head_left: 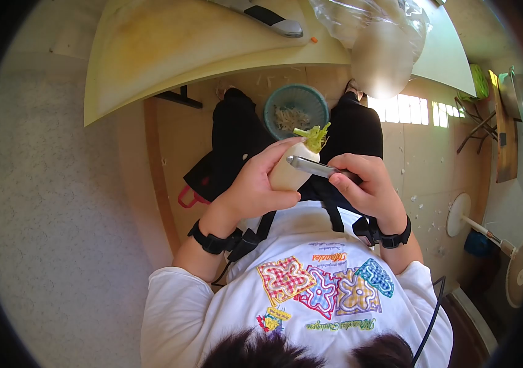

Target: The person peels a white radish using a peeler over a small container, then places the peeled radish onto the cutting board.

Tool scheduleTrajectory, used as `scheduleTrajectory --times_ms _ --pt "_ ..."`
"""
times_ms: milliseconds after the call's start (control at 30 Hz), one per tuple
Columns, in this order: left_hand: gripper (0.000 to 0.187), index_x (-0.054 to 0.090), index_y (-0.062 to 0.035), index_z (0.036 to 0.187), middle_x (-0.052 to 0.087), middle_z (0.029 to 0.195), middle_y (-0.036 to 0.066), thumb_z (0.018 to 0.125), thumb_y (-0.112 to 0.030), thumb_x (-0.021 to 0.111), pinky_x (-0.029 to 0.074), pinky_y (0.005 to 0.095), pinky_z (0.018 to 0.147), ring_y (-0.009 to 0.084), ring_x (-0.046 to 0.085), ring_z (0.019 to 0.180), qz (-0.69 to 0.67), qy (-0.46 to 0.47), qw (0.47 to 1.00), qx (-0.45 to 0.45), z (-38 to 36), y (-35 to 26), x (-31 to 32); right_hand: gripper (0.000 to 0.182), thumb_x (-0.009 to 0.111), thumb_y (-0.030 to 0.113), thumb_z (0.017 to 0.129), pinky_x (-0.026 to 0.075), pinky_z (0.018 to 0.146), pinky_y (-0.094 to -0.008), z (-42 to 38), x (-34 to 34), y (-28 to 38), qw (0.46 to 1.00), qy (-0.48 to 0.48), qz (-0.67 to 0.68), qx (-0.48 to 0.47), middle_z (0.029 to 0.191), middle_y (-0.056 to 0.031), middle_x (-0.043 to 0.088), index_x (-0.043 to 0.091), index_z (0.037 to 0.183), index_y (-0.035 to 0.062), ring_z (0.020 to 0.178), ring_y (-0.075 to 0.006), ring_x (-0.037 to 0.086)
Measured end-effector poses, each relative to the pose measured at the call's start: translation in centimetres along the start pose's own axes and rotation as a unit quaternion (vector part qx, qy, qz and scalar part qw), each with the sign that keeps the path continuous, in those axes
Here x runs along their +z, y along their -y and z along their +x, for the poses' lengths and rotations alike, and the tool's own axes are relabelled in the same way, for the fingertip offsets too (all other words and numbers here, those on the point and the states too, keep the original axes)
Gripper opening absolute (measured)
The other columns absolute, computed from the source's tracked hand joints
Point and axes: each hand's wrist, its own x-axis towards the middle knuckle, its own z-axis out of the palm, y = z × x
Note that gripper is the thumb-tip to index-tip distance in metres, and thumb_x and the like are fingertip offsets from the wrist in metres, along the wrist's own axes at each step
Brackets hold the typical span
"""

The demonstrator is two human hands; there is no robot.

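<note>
My left hand [260, 179] is wrapped round a white radish [290, 172], held tilted above my lap. A short tuft of green stalks [315, 137] tops its far end. In my right hand [364, 184] is a metal peeler [310, 165], its head lying against or just over the radish's side; contact is hard to tell. Below, between my feet, a teal plastic basket [298, 97] contains pale peelings [292, 118].
On the yellowish table [163, 49] ahead lie a knife [274, 21], a small orange scrap [314, 40] and a clear plastic bag [341, 18]. A white fan [522, 270] stands to the right. Pale scraps dot the tiled floor [418, 178].
</note>
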Motion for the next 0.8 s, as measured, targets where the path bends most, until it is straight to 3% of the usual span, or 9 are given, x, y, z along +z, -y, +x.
scheduleTrajectory --times_ms 33,367,467,500,567,600,667,800 --pt "0.079 0.044 -0.0018 0.143 0.05 0.136 0.008 0.069 -0.003 0.071 0.041 0.0303 0.102 0.015 0.05 0.122 0.017 0.003 1.0 -0.004 0.0 0.1 -0.1 0.013 0.071 0.01 0.088 0.04 0.052 -0.0269 0.0 0.1 0.0 1.0 0.001 0.0 0.0 0.066 -0.0083 0.057 0.066 0.095 0.0003 0.052 -0.0152 0.051" --pt "0.078 0.047 0.0001 0.14 0.046 0.143 0.013 0.066 -0.006 0.072 0.037 0.0321 0.108 0.0195 0.046 0.131 0.013 -0.013 0.999 -0.026 -0.7 0.5 0.3 0.013 0.07 0.012 0.088 0.039 0.051 -0.0279 0.2 0.2 -0.1 1.0 0.014 0.018 0.008 0.065 -0.0089 0.055 0.065 0.092 0.0004 0.051 -0.0165 0.049" --pt "0.077 0.048 0.0009 0.139 0.046 0.144 0.013 0.066 -0.006 0.072 0.037 0.0322 0.107 0.0201 0.046 0.132 0.001 -0.028 0.999 -0.017 -0.9 0.9 0.0 0.013 0.07 0.012 0.089 0.038 0.05 -0.0275 0.0 0.1 -0.8 1.0 0.017 0.016 0.009 0.064 -0.0084 0.053 0.065 0.092 0.0 0.051 -0.0153 0.048" --pt "0.078 0.046 -0.0003 0.141 0.052 0.128 0.008 0.067 -0.004 0.073 0.043 0.0295 0.095 0.0148 0.052 0.114 0.045 -0.028 0.999 0.007 -1.0 0.9 -0.2 0.013 0.07 0.012 0.089 0.038 0.05 -0.0271 -0.1 0.0 -1.1 1.0 0.011 0.005 0.003 0.064 -0.0081 0.053 0.065 0.091 -0.0003 0.051 -0.0146 0.047" --pt "0.079 0.044 -0.0015 0.142 0.059 0.112 0.002 0.069 -0.002 0.074 0.048 0.0267 0.082 0.0095 0.057 0.097 0.088 -0.029 0.995 0.03 -1.1 0.8 -0.3 0.014 0.07 0.012 0.089 0.038 0.05 -0.027 -0.1 0.0 -1.0 1.0 0.017 0.011 0.006 0.063 -0.0076 0.053 0.065 0.092 -0.0005 0.051 -0.0137 0.046" --pt "0.075 0.048 -0.0006 0.139 0.054 0.125 0.008 0.068 -0.005 0.072 0.043 0.0292 0.093 0.0149 0.053 0.112 0.071 -0.027 0.997 0.006 -1.2 0.6 -0.2 0.014 0.069 0.012 0.09 0.037 0.05 -0.0269 -0.1 0.0 -1.0 1.0 0.02 0.017 0.009 0.063 -0.0072 0.052 0.065 0.092 -0.0007 0.051 -0.0128 0.045" --pt "0.072 0.052 0.0004 0.135 0.05 0.139 0.013 0.066 -0.009 0.071 0.038 0.0317 0.105 0.0203 0.049 0.128 0.055 -0.023 0.998 -0.018 -1.2 0.1 0.2 0.014 0.069 0.013 0.09 0.037 0.05 -0.0268 0.1 0.1 -1.2 1.0 0.009 0.027 0.008 0.063 -0.0066 0.052 0.066 0.093 -0.0008 0.051 -0.012 0.044" --pt "0.068 0.054 -0.0006 0.132 0.053 0.124 0.008 0.066 -0.008 0.07 0.042 0.0295 0.097 0.017 0.053 0.114 0.039 0.018 0.998 -0.051 -1.2 -0.4 0.7 0.016 0.067 0.014 0.092 0.035 0.05 -0.0258 0.4 0.3 -1.8 0.998 0.004 0.058 0.003 0.062 -0.0047 0.051 0.066 0.094 -0.0014 0.053 -0.0091 0.041"
